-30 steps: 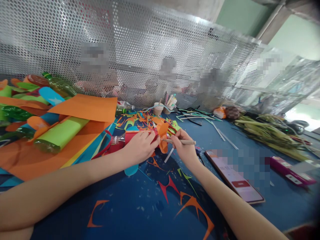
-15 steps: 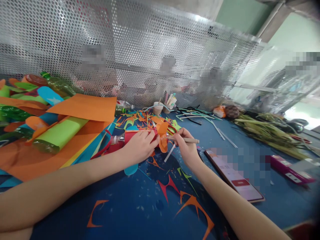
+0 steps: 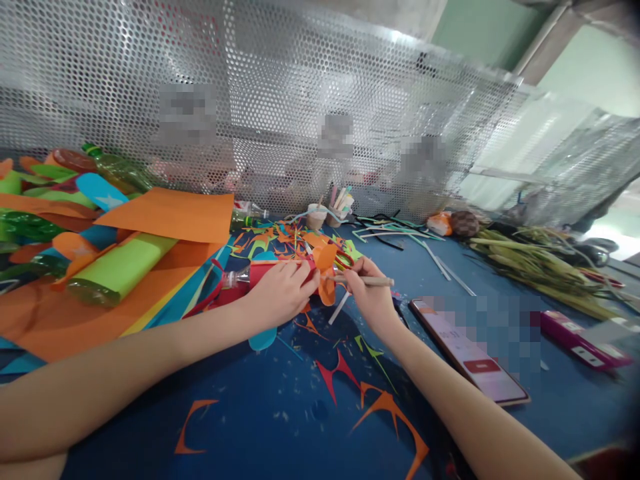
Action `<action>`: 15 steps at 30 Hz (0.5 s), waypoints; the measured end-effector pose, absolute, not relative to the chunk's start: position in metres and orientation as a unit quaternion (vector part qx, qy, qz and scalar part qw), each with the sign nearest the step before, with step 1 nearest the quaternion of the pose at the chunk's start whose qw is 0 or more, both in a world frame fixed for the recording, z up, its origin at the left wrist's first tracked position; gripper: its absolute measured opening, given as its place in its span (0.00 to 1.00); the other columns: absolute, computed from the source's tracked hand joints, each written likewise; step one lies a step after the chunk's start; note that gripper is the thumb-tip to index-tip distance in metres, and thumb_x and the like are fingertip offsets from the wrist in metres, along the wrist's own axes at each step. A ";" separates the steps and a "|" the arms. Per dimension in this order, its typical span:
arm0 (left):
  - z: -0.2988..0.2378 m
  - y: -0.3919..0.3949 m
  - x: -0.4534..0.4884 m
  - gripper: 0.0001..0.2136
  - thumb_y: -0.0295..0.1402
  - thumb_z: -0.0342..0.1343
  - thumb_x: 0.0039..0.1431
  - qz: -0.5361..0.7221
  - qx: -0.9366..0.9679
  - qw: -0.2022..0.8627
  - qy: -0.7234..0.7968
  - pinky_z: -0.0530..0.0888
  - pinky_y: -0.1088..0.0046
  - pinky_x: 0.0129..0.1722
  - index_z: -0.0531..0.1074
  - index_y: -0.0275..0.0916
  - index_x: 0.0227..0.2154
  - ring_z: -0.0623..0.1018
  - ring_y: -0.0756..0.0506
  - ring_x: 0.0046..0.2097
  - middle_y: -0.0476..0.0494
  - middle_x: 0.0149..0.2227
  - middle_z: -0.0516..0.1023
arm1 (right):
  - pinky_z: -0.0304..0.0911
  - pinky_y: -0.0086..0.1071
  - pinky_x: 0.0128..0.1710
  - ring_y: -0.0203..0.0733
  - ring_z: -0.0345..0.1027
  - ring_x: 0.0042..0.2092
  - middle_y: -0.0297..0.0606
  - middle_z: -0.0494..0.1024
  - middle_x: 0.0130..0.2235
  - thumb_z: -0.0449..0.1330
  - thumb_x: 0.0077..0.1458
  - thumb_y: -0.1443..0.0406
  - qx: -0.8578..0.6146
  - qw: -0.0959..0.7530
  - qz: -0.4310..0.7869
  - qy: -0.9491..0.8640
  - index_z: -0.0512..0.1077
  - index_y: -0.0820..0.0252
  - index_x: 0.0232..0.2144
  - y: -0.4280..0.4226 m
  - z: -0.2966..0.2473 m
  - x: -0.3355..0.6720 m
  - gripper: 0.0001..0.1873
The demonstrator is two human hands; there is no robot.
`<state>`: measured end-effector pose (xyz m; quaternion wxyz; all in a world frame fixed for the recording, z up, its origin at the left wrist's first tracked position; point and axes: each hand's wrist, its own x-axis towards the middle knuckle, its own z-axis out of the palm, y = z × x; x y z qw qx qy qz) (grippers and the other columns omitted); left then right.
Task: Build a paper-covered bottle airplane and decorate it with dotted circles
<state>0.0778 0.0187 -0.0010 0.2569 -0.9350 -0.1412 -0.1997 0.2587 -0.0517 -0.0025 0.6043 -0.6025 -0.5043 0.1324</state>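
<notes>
My left hand [image 3: 283, 291] is closed over a bottle wrapped in red paper [image 3: 260, 274], which lies on its side on the blue table [image 3: 280, 407] with its clear neck pointing left. An orange paper piece [image 3: 326, 263] curls at the bottle's right end. My right hand [image 3: 367, 293] pinches a thin wooden stick [image 3: 373, 281], whose tip meets that orange piece. A white strip [image 3: 340, 307] lies under my right hand.
Orange sheets [image 3: 170, 215], a green-wrapped bottle [image 3: 117, 268] and other wrapped bottles lie left. Paper scraps [image 3: 385, 408] litter the near table. A phone [image 3: 473, 357] and a pink box [image 3: 583, 341] lie right, green stalks [image 3: 535, 267] behind. Cups [image 3: 327, 215] stand by the perforated metal screen [image 3: 300, 100].
My right hand shifted the stick slightly right, then back left against the orange piece. My left hand has stayed on the red bottle.
</notes>
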 end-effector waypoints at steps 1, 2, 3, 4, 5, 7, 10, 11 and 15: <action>-0.001 0.019 0.078 0.18 0.33 0.48 0.61 -0.201 -0.935 0.256 -0.141 0.68 0.62 0.43 0.63 0.31 0.53 0.70 0.39 0.45 0.31 0.49 0.68 | 0.55 0.29 0.24 0.35 0.61 0.23 0.26 0.60 0.17 0.56 0.48 0.64 -0.603 0.603 0.131 -0.506 0.55 0.55 0.19 -0.052 -0.003 0.259 0.13; -0.001 0.019 0.078 0.18 0.33 0.48 0.61 -0.201 -0.935 0.255 -0.141 0.68 0.62 0.43 0.63 0.31 0.52 0.70 0.40 0.45 0.31 0.48 0.68 | 0.55 0.29 0.24 0.35 0.60 0.23 0.26 0.60 0.17 0.56 0.48 0.64 -0.604 0.602 0.130 -0.507 0.55 0.55 0.19 -0.052 -0.003 0.259 0.13; -0.001 0.019 0.078 0.18 0.33 0.48 0.61 -0.202 -0.935 0.255 -0.140 0.68 0.63 0.43 0.63 0.31 0.52 0.70 0.40 0.45 0.31 0.48 0.68 | 0.55 0.29 0.24 0.35 0.60 0.23 0.26 0.61 0.17 0.55 0.49 0.64 -0.604 0.601 0.130 -0.507 0.55 0.55 0.19 -0.052 -0.003 0.259 0.12; -0.001 0.019 0.078 0.18 0.33 0.48 0.61 -0.203 -0.935 0.256 -0.140 0.68 0.63 0.43 0.63 0.31 0.52 0.70 0.40 0.45 0.31 0.48 0.68 | 0.55 0.29 0.24 0.35 0.60 0.23 0.26 0.61 0.18 0.55 0.49 0.64 -0.603 0.601 0.131 -0.508 0.55 0.55 0.19 -0.052 -0.003 0.259 0.12; -0.001 0.019 0.078 0.18 0.33 0.48 0.61 -0.203 -0.934 0.258 -0.140 0.68 0.63 0.43 0.63 0.31 0.53 0.71 0.40 0.45 0.31 0.48 0.68 | 0.54 0.29 0.24 0.35 0.61 0.23 0.26 0.60 0.18 0.55 0.49 0.64 -0.602 0.601 0.131 -0.509 0.55 0.55 0.19 -0.052 -0.003 0.259 0.12; -0.001 0.019 0.078 0.18 0.33 0.48 0.61 -0.203 -0.933 0.262 -0.141 0.69 0.63 0.42 0.63 0.31 0.53 0.71 0.39 0.44 0.31 0.48 0.69 | 0.54 0.29 0.23 0.35 0.60 0.23 0.26 0.60 0.17 0.55 0.48 0.64 -0.600 0.602 0.131 -0.511 0.55 0.54 0.19 -0.052 -0.002 0.259 0.13; -0.001 0.019 0.079 0.18 0.33 0.47 0.61 -0.200 -0.932 0.266 -0.143 0.69 0.63 0.42 0.63 0.31 0.53 0.71 0.40 0.44 0.31 0.48 0.68 | 0.53 0.29 0.23 0.34 0.57 0.21 0.25 0.60 0.17 0.56 0.49 0.64 -0.600 0.602 0.132 -0.510 0.54 0.54 0.19 -0.052 -0.003 0.259 0.13; -0.001 0.019 0.079 0.18 0.33 0.47 0.61 -0.200 -0.932 0.267 -0.143 0.69 0.63 0.42 0.63 0.31 0.53 0.71 0.40 0.44 0.31 0.48 0.68 | 0.53 0.29 0.23 0.35 0.57 0.22 0.26 0.61 0.17 0.56 0.49 0.64 -0.601 0.600 0.131 -0.512 0.54 0.54 0.19 -0.052 -0.003 0.260 0.13; -0.001 0.019 0.078 0.18 0.32 0.46 0.62 -0.206 -0.930 0.269 -0.140 0.69 0.63 0.41 0.63 0.31 0.52 0.71 0.40 0.44 0.31 0.48 0.69 | 0.54 0.30 0.24 0.36 0.59 0.22 0.26 0.61 0.17 0.56 0.49 0.64 -0.604 0.596 0.131 -0.513 0.55 0.54 0.19 -0.051 -0.004 0.261 0.13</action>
